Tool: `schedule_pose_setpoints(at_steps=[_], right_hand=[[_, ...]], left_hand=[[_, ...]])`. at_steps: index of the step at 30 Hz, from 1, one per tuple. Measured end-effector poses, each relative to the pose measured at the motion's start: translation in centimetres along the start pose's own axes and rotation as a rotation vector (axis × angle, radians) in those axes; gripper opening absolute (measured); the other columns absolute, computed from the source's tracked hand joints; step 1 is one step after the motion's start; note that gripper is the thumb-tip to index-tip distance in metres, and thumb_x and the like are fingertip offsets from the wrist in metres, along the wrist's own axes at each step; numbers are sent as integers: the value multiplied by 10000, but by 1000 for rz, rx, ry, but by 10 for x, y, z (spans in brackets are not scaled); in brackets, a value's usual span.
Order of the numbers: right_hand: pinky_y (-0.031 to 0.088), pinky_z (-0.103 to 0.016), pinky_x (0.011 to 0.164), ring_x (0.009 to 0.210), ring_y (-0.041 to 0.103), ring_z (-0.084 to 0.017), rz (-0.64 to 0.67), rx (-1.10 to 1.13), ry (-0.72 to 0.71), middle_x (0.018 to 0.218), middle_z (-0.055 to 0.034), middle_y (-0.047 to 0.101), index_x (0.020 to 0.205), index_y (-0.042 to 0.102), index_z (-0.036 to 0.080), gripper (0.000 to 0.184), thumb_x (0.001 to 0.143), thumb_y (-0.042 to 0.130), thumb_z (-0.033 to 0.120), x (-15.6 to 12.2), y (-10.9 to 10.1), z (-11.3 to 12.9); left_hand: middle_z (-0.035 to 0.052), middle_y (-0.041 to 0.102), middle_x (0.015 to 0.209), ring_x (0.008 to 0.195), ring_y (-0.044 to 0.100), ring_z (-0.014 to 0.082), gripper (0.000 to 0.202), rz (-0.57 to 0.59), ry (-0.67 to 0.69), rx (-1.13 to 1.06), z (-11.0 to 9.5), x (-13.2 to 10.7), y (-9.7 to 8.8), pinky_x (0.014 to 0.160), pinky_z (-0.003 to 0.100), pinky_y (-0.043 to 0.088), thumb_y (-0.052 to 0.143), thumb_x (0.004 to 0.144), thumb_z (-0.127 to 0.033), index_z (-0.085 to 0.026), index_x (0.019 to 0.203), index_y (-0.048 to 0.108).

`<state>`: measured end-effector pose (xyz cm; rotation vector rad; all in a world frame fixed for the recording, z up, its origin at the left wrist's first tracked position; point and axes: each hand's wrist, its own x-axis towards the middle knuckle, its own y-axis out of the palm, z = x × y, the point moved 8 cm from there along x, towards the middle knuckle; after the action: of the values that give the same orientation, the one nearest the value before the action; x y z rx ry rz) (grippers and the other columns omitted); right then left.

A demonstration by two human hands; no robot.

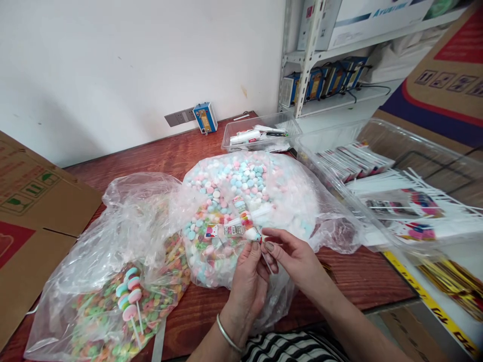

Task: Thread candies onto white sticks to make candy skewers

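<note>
Reddish-brown wood-grain tabletop [166, 153] stretches before you against a smooth white wall [132, 60]. Your left hand [249, 281] and right hand [292, 254] both pinch the lower end of a multicoloured candy skewer in clear film [246, 219]; its candies rise beyond your fingertips, above a crinkled clear plastic bag of round pastel candies [245, 176]. Left of that slumps a wrinkled translucent bag of small ring-like candies [94, 317], bearing two stacked-disc candy skewers on white sticks [131, 296].
</note>
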<state>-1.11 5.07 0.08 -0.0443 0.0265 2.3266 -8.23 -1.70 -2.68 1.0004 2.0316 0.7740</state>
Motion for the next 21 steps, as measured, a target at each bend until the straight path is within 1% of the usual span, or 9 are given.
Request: schedule_pose_setpoints(at_steps=[2, 4, 6, 7, 10, 13, 16, 18, 21], right_hand=[[518, -352, 798, 918, 637, -213, -154, -309, -222, 1062, -81, 678, 1173, 619, 208, 284, 919, 577, 329, -9, -6, 23], [489, -384, 891, 1039, 609, -236, -236, -561, -430, 1117, -102, 668, 1185, 600, 203, 265, 930, 562, 266, -22, 1, 42], [491, -392, 886, 1043, 611, -243, -279, -733, -584, 1124, -123, 671, 1236, 570, 181, 303, 936, 544, 222, -32, 12, 51], [493, -395, 877, 1039, 614, -247, -302, -808, -637, 1133, -136, 671, 1254, 563, 167, 323, 934, 543, 205, -34, 17, 52], [500, -400, 833, 997, 622, -257, -355, -960, -718, 1124, -159, 673, 1253, 586, 142, 327, 930, 541, 163, -34, 23, 48], [503, -379, 777, 932, 618, -239, -377, -967, -746, 1061, -145, 677, 1216, 624, 151, 305, 933, 513, 121, -30, 18, 43], [503, -350, 748, 887, 608, -216, -364, -832, -723, 972, -106, 666, 1173, 647, 176, 282, 931, 515, 115, -28, 10, 41], [506, -327, 760, 893, 609, -202, -326, -677, -662, 947, -84, 652, 1140, 648, 187, 252, 934, 518, 124, -26, 7, 38], [497, -286, 743, 866, 612, -179, -277, -433, -515, 908, -54, 640, 1051, 653, 199, 188, 947, 503, 157, -22, 4, 31]], left_hand=[[-6, 647, 759, 665, 586, 90, 172, -79, 105, 12, -10, 2, -5, 656, 210, 463, 753, 773, -278, -155, 819, 643], [5, 676, 824, 740, 606, 98, 155, -115, 150, 49, -15, 3, -7, 721, 217, 471, 746, 784, -282, -162, 852, 675], [17, 686, 847, 782, 613, 110, 162, -116, 171, 100, -15, 4, -6, 749, 224, 470, 734, 796, -305, -158, 852, 697], [22, 688, 852, 799, 616, 117, 173, -112, 176, 119, -15, 4, -4, 761, 229, 468, 730, 799, -319, -155, 847, 706], [32, 699, 855, 825, 622, 128, 172, -107, 159, 132, -11, 2, -2, 799, 242, 467, 734, 792, -321, -151, 817, 724], [50, 722, 935, 887, 634, 150, 152, -86, 120, 131, -8, -1, 2, 838, 267, 473, 724, 794, -292, -164, 873, 748], [76, 721, 1075, 1082, 607, 208, 205, -52, 105, 112, -10, -4, 5, 926, 315, 459, 685, 817, -300, -180, 966, 759], [90, 711, 1133, 1174, 570, 232, 248, -14, 92, 88, -10, -4, 6, 996, 339, 426, 672, 826, -319, -178, 1010, 759], [101, 702, 1170, 1194, 569, 237, 319, 58, 48, 80, -7, -1, 6, 1052, 350, 390, 700, 811, -322, -172, 1090, 740]])
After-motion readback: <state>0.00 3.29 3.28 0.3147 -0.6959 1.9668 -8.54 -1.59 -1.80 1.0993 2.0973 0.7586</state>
